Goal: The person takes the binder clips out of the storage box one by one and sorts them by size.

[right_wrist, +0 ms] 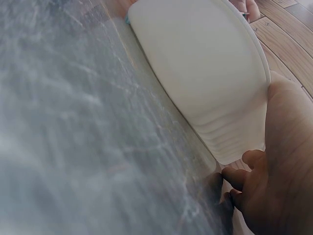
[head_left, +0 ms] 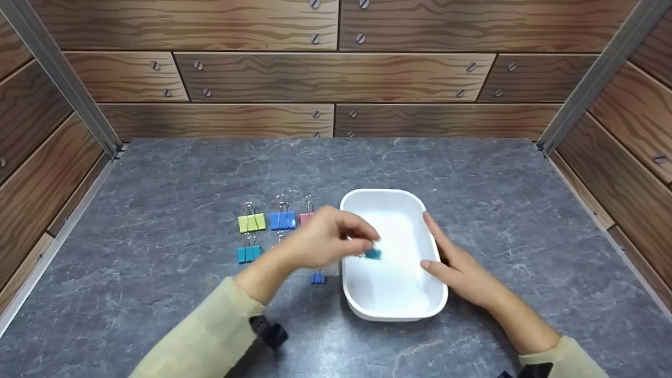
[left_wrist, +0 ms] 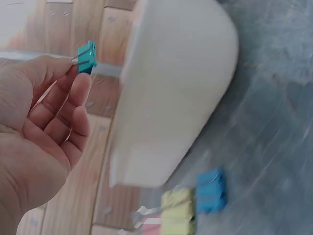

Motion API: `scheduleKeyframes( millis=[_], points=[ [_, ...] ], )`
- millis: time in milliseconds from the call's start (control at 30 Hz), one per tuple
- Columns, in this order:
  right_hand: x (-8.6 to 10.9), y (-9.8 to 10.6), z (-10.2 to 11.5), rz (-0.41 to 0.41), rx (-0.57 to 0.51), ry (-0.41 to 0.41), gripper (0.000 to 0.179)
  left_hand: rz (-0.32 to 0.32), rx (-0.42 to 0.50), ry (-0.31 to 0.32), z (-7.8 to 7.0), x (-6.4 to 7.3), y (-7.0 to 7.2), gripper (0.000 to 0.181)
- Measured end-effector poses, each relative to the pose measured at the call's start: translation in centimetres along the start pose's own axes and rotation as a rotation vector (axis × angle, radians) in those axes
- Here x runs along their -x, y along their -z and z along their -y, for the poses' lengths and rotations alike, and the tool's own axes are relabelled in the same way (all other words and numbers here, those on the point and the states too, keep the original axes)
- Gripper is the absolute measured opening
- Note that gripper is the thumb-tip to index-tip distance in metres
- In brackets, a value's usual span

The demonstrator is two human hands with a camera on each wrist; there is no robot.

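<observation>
My left hand pinches a small teal binder clip by its wire handles, over the left part of a white plastic tub. The left wrist view shows this teal clip between thumb and fingertips, beside the tub's wall. At the tub's right side, my right hand holds the rim, its thumb over the edge and its other fingers along the outer wall. Some of those fingers are hidden in the head view. The right wrist view has the right hand against the tub.
Left of the tub lie a lime binder clip, a blue one, a pink one partly covered by my left hand, a teal one and a small blue one. Wood-patterned walls enclose the grey tabletop.
</observation>
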State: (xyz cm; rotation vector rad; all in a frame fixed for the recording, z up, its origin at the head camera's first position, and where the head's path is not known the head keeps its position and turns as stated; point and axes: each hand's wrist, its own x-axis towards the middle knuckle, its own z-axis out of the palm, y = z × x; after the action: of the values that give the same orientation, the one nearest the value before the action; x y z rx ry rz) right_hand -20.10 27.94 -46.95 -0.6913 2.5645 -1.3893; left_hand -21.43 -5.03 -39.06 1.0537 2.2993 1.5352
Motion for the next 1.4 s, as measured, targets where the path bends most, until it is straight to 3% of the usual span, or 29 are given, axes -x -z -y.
scheduleKeyframes(
  millis=[233, 433, 667, 967, 1400],
  points=[
    [0.0, 0.0, -0.1, -0.002, 0.011, 0.007, 0.084, -0.127, -0.013, 0.012, 0.2, 3.5, 3.3, 0.014],
    [-0.1, 0.1, -0.1, -0.005, 0.019, 0.015, 0.084, -0.141, -0.04, 0.109, 1.5, 6.5, 4.8, 0.012],
    [-0.2, 0.1, 0.0, -0.007, -0.01, 0.013, 0.084, -0.123, -0.041, 0.207, 3.4, 9.0, 5.2, 0.013],
    [-0.1, -0.1, -0.2, -0.008, -0.011, 0.026, 0.084, -0.126, -0.079, 0.242, 4.9, 10.6, 4.9, 0.009],
    [-0.1, 0.0, -0.2, -0.01, 0.007, 0.027, 0.084, -0.132, -0.09, 0.266, 6.3, 11.2, 4.6, 0.007]
  ],
)
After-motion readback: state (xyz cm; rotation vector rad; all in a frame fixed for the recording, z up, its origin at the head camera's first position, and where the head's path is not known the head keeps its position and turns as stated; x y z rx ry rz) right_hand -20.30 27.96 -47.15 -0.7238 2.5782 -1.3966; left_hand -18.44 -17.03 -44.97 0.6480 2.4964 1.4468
